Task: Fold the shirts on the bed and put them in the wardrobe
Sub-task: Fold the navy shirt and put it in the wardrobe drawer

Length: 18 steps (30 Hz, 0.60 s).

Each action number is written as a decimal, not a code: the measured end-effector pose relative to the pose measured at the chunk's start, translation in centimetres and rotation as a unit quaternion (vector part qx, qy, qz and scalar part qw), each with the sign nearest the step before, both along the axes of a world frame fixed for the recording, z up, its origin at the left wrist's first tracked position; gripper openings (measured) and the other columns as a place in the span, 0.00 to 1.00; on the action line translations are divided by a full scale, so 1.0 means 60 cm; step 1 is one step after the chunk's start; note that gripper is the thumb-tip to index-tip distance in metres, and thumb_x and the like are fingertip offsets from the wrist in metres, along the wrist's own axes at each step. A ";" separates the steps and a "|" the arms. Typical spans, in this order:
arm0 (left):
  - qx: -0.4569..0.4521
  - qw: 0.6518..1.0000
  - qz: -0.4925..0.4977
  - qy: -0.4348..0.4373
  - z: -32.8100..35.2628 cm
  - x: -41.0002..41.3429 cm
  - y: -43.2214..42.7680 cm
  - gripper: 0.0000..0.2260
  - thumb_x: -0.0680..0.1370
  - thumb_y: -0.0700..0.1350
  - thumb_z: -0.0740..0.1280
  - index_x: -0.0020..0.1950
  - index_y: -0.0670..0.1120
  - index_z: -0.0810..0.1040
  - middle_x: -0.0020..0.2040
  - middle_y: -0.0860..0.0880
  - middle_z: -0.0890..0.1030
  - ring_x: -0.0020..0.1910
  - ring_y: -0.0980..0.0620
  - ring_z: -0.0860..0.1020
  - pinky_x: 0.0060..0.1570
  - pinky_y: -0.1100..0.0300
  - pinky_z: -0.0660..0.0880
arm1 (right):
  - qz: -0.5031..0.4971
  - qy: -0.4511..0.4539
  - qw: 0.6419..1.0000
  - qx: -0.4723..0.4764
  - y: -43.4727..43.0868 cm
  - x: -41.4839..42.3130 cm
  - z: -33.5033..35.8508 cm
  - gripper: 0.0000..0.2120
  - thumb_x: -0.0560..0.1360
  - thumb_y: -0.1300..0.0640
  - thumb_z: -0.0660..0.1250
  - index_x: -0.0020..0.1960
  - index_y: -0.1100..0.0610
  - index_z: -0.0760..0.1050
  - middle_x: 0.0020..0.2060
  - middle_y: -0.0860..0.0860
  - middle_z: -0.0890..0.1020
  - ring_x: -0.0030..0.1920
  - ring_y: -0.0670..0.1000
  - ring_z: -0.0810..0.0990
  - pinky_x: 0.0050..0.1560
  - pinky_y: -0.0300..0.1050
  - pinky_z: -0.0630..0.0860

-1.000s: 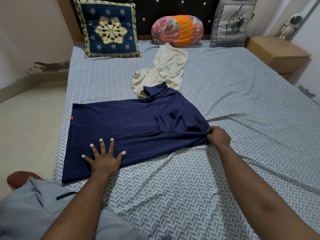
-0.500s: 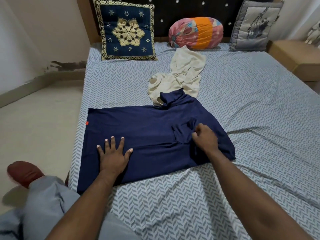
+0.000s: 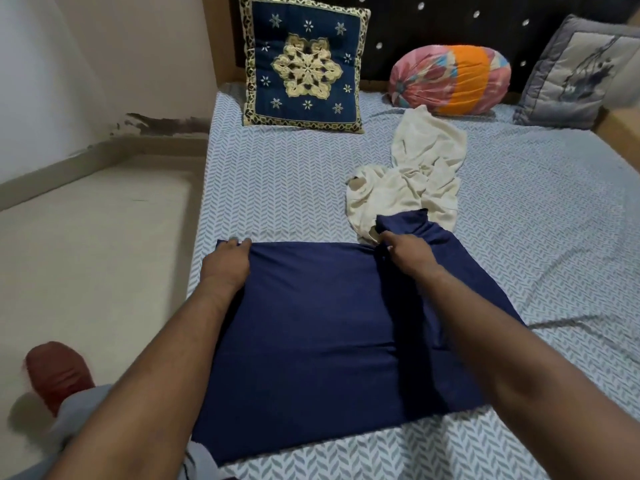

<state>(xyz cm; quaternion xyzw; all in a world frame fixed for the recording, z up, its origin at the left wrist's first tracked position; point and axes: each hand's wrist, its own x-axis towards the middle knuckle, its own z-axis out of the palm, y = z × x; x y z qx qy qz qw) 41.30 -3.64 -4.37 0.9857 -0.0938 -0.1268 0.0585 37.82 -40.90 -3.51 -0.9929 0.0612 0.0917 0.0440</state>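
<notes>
Head view shows me the navy shirt [image 3: 311, 334] lying flat across the near part of the bed [image 3: 277, 174], close to its left edge, with its near hem almost at the bottom of the picture. My left hand [image 3: 227, 263] is at the shirt's far left corner, fingers curled over the far edge and gripping the cloth. My right hand [image 3: 408, 254] is on the same far edge, further right, where the cloth bunches; its fingers are bent down into the fabric and pinch it. From that hand a darker fold runs back toward the near hem, and the part of the shirt to the right of it slopes off toward the middle of the bed. Just beyond my right hand a cream shirt [image 3: 415, 174] lies crumpled, its near end touching the navy cloth, which partly overlaps it. Against the studded black headboard [image 3: 415, 26] stand a navy embroidered cushion [image 3: 303, 69], a pink and orange bolster [image 3: 450, 79] and a grey cushion [image 3: 578, 71], all well apart from the shirts. Left of the bed is pale floor [image 3: 86, 254], with a reddish-brown object [image 3: 59, 368] low in the corner that I cannot identify.
</notes>
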 end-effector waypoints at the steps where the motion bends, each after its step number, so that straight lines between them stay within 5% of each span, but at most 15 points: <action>1: 0.006 1.000 0.000 -0.001 0.005 0.011 0.001 0.21 0.79 0.39 0.58 0.73 0.45 0.65 0.68 0.42 0.68 0.63 0.41 0.72 0.55 0.47 0.72 | -0.012 0.005 1.000 0.008 -0.006 0.007 0.001 0.12 0.78 0.58 0.59 0.60 0.52 0.74 0.54 0.59 0.81 0.52 0.62 0.78 0.43 0.50 0.70; 9: -0.018 0.998 0.009 -0.057 0.036 0.007 0.031 0.12 0.76 0.36 0.59 0.57 0.43 0.74 0.56 0.41 0.74 0.51 0.40 0.76 0.48 0.51 0.73 | -0.156 -0.127 0.974 0.106 -0.020 -0.033 0.036 0.08 0.73 0.55 0.67 0.50 0.47 0.81 0.51 0.51 0.80 0.51 0.56 0.79 0.46 0.48 0.72; 18: -0.066 0.987 0.007 -0.149 0.037 -0.172 0.066 0.13 0.72 0.33 0.63 0.50 0.47 0.81 0.49 0.46 0.79 0.51 0.44 0.75 0.40 0.52 0.73 | -0.130 -0.186 0.971 0.074 -0.022 -0.222 0.041 0.06 0.67 0.52 0.73 0.44 0.50 0.80 0.45 0.48 0.69 0.52 0.54 0.74 0.39 0.46 0.72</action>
